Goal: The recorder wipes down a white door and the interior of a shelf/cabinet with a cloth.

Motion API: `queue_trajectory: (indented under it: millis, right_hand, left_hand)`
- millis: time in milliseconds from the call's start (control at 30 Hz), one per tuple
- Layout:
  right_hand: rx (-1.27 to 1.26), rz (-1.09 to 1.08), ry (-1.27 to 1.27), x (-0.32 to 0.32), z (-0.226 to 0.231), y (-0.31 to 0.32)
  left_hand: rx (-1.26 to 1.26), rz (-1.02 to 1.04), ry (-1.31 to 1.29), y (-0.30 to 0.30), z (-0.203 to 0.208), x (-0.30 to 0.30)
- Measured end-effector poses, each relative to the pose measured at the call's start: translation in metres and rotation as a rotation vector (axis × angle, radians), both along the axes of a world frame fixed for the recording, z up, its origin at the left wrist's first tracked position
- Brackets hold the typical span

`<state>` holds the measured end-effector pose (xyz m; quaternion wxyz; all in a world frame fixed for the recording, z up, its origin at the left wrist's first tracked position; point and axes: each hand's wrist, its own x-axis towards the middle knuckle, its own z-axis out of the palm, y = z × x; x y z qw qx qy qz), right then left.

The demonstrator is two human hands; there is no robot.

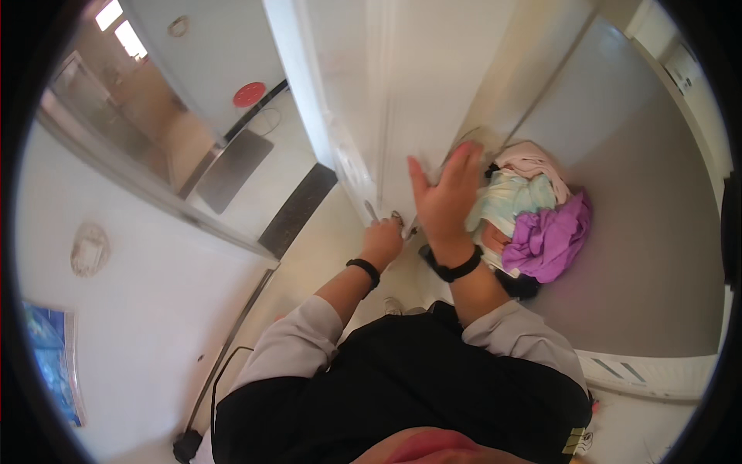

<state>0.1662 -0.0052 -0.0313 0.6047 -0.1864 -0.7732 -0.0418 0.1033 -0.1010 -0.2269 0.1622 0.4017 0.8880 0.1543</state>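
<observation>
Smooth white door [429, 85] stands, slim handle [370, 210] in curled left hand [381, 244].

A black vest-like garment [425, 379], plain and matte, covers the torso; whether it is a vest or an apron cannot be told. Out from its left side comes a pale grey left sleeve [290, 344], from its right side a matching right sleeve [525, 336], both bunched in soft folds. Beyond the garment, the left hand [382, 241] and right hand [448, 197] are bare, with a narrow black left wristband [365, 270] and a broader-looking black right wristband [462, 267]. At the garment's lower right edge sits a small yellowish patch [574, 441] with dark lines.
</observation>
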Motion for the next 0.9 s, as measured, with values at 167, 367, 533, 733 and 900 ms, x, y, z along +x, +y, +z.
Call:
queue_trajectory:
  millis: [167, 367, 533, 733, 900]
  right_hand:
    - [-0.226, 0.172, -0.054, 0.018, -0.039, 0.020]
    - [-0.054, 0.247, 0.127, 0.009, 0.091, 0.046]
    - [-0.013, 0.360, -0.119, 0.027, 0.189, 0.057]
    - [-0.017, 0.190, 0.043, 0.008, 0.138, 0.043]
    - [-0.121, 0.270, -0.183, 0.027, 0.078, 0.024]
  left_hand:
    - [0.054, -0.148, 0.186, -0.006, -0.020, -0.012]
    - [0.063, -0.204, 0.376, 0.004, -0.050, -0.004]
    - [0.073, -0.194, 0.479, 0.015, -0.054, 0.002]
    - [-0.044, -0.236, 0.300, 0.029, -0.049, -0.014]
    - [-0.024, -0.269, 0.132, 0.043, -0.100, -0.040]
